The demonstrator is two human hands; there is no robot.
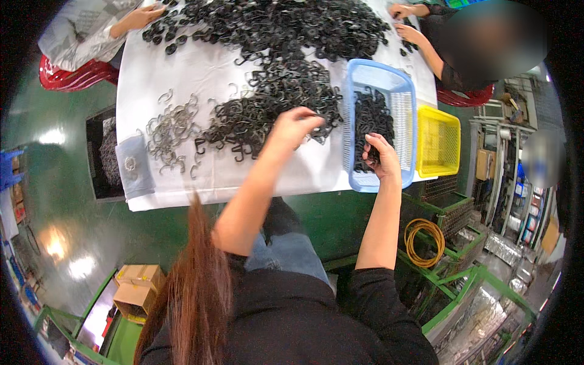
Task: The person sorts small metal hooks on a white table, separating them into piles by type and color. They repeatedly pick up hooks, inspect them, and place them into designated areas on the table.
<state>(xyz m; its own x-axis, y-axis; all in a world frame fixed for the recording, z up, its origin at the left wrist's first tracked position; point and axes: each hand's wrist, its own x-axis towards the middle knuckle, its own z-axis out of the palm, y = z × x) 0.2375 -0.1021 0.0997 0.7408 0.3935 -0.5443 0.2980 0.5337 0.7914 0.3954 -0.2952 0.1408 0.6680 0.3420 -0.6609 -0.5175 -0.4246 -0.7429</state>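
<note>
My left hand (295, 129) is over the near edge of a pile of black hook-shaped pieces (274, 100) on a white-covered table (243, 177). Its fingers are drawn together and slightly blurred; what they pinch, if anything, does not show clearly. At the near end of a light blue basket (360, 182), my right hand (387, 159) is curled around a few black hook-shaped pieces (372, 156). More black pieces (372, 109) fill the middle of that basket. Clear, greyish hook-shaped pieces (173, 129) lie scattered left of the black pile.
A yellow basket (455, 143) stands right of the blue one. Black round pieces (292, 24) heap at the far side. Two other people's hands (143, 17) (410, 33) work there. A dark bin (100, 191) sits left of the table; a coiled yellow hose (424, 243) hangs right.
</note>
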